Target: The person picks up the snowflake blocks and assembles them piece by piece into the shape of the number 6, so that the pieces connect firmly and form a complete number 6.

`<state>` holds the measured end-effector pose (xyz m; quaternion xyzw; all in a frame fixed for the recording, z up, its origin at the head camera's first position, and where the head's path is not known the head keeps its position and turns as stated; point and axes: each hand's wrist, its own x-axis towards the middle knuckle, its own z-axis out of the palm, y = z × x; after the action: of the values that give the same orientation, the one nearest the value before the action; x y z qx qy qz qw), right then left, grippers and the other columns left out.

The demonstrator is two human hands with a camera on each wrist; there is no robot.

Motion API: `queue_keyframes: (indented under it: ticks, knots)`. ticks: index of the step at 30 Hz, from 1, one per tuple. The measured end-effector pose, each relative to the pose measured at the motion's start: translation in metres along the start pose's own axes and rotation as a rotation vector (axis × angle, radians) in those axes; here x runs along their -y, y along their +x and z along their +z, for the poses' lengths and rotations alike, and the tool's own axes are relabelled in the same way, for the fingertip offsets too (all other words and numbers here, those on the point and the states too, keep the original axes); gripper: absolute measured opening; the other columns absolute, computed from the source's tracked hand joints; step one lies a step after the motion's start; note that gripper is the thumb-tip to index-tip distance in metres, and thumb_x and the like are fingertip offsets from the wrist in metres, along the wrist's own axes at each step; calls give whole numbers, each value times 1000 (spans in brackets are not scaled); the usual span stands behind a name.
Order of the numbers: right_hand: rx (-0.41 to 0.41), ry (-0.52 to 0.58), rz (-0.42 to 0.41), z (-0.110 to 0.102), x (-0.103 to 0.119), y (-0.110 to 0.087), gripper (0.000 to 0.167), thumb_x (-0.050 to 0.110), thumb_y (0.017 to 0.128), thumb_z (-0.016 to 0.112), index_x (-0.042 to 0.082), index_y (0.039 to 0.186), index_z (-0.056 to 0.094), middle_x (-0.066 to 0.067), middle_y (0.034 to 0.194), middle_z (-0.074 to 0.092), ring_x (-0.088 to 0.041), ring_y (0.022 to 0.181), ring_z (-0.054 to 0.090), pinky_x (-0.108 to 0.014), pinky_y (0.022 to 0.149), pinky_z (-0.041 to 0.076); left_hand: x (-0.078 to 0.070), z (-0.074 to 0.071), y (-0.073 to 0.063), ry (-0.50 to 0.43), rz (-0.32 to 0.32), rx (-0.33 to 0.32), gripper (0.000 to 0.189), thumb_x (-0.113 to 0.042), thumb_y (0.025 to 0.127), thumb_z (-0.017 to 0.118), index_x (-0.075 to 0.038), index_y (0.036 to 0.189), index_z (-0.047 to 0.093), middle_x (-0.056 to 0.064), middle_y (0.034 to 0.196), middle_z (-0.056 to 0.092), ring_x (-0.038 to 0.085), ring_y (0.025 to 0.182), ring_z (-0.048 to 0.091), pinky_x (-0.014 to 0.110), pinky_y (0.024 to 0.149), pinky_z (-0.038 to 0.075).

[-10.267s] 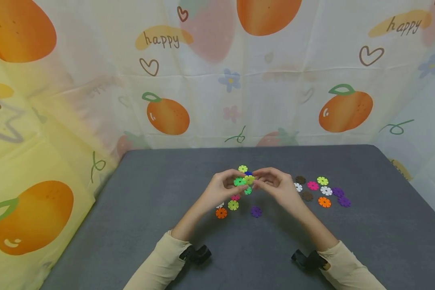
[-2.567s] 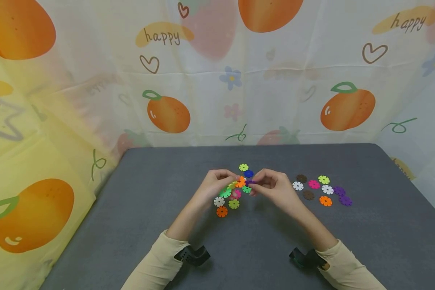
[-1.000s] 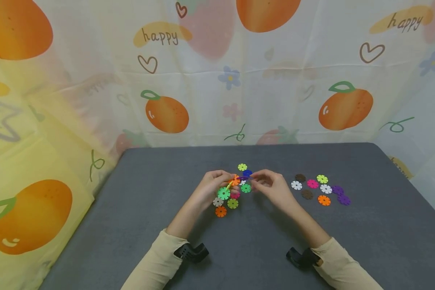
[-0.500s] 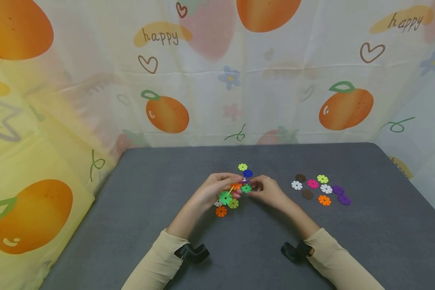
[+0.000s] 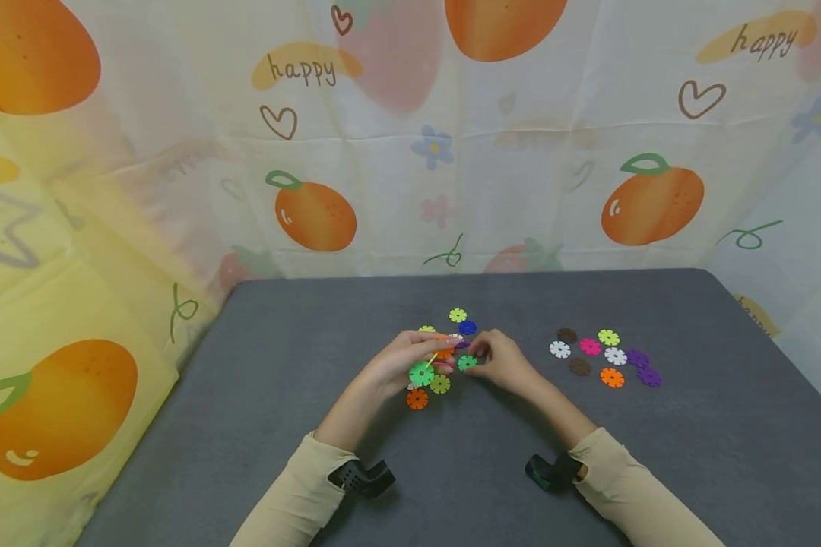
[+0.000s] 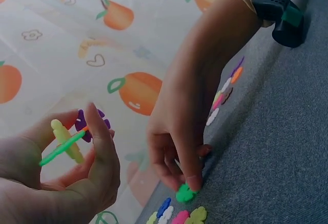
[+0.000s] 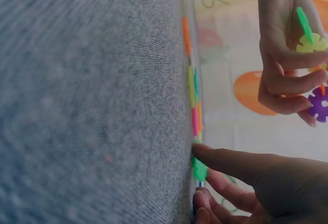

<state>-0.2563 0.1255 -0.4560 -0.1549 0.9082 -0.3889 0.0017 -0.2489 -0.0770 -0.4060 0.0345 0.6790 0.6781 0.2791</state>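
My left hand (image 5: 397, 363) holds a chain of slotted plastic snowflake discs above the table. In it a green disc (image 5: 421, 373), a yellow disc (image 7: 309, 43), an orange disc (image 5: 443, 352) and a purple disc (image 7: 318, 104) are joined at their slots. The purple one sits at the fingertips. Down at the tabletop, my right hand (image 5: 505, 366) pinches a single green snowflake disc (image 6: 185, 192) between thumb and fingers. Just beyond it lie a blue disc (image 5: 467, 327) and a yellow disc (image 5: 458, 314).
Under and near the left hand lie an orange disc (image 5: 417, 399), a yellow-green disc (image 5: 440, 384) and others partly hidden. Farther right is a loose group with a pink disc (image 5: 591, 346), white, brown and purple ones. A printed curtain (image 5: 383, 152) hangs behind the grey table (image 5: 280, 456).
Orange and purple discs have joined the left hand's green and yellow chain. The right hand has let go of the purple disc, lowered to the table and taken hold of the loose green disc.
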Motion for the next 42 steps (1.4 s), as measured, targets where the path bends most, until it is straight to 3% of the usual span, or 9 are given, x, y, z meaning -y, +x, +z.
queue_keyframes:
  ticks: [2,5,12,18,23,27,34,42]
  knots:
    - [-5,39,32,-1,0,-1,26,9,73,84,2,90,66,-13,87,62,-13,69,52,-22,61,43,0,0,0,13,-8,-1,33,-24,97,61,-3,122,68,17,119,66,11,77,68,41,94,55]
    - [5,126,63,-4,-1,-4,22,5,77,80,0,91,64,-14,84,65,-13,66,56,-23,59,47,-1,-1,0,38,-6,-2,33,-27,96,62,-6,121,68,13,122,66,12,79,66,46,95,52]
    - [57,369,83,-19,3,-15,22,5,89,68,-10,105,66,-23,84,70,-17,61,65,-33,57,57,-3,-4,0,15,7,-16,32,-22,97,61,-4,123,67,4,108,66,11,71,65,33,83,58]
    - [37,592,163,-40,27,-24,30,17,95,63,-8,112,62,-12,81,70,-17,65,65,-44,68,59,-6,-4,-1,-60,5,-17,31,-21,98,59,1,119,66,1,94,67,11,70,57,26,73,51]
    - [36,738,192,-55,43,-29,33,23,99,58,-6,116,54,1,73,71,-13,60,64,-34,61,58,-12,-4,-6,-108,9,2,29,-25,97,61,-1,112,66,-1,83,69,8,67,56,19,67,51]
    - [53,833,225,-63,52,-34,32,25,99,58,-2,115,53,2,69,69,-12,55,61,-27,55,54,-18,-2,-11,-179,5,17,29,-25,97,60,0,111,64,1,78,66,7,67,58,15,67,55]
    - [86,873,187,-68,61,-41,31,27,99,59,-1,113,56,2,68,69,-10,53,60,-25,53,53,-25,2,-17,-232,-9,47,32,-24,99,57,0,120,61,0,84,69,6,71,60,15,68,56]
    - [96,831,171,-66,63,-42,32,26,99,58,-2,112,56,3,66,68,-10,53,59,-25,53,54,-23,3,-18,-154,35,59,28,-24,97,59,1,110,65,1,84,69,8,72,60,16,69,55]
